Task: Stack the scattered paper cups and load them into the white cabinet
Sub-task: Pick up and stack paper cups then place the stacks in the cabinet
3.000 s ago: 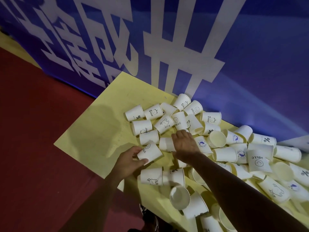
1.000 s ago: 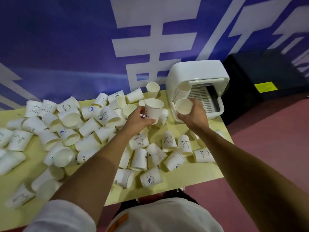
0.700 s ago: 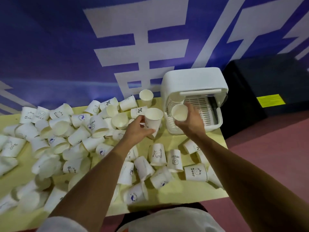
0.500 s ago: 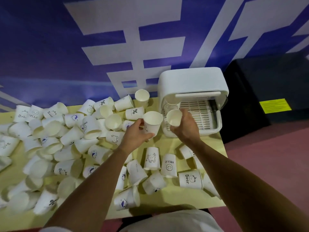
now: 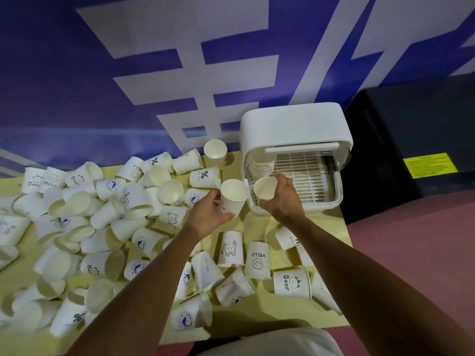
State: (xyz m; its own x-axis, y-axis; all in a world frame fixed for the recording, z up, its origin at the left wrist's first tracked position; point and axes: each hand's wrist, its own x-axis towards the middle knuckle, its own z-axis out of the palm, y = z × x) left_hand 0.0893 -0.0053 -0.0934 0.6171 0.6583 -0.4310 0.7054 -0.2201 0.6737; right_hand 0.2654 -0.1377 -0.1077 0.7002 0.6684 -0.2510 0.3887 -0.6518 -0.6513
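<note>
A white top (image 5: 272,341) shows at the bottom edge. The left forearm (image 5: 144,278) and right forearm (image 5: 359,273) are bare.

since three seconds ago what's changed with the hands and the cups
Both hands left the pile at the other end of the table and came to the cabinet. The left hand now holds one cup upright; the right hand holds a second cup at the cabinet's open front, by the stack inside. Over the last second both grips stayed, and the loose cups lie as before.

Each hand (image 5: 209,215) (image 5: 282,199) grips a paper cup (image 5: 232,197) (image 5: 264,188) before the open white cabinet (image 5: 295,129).
</note>
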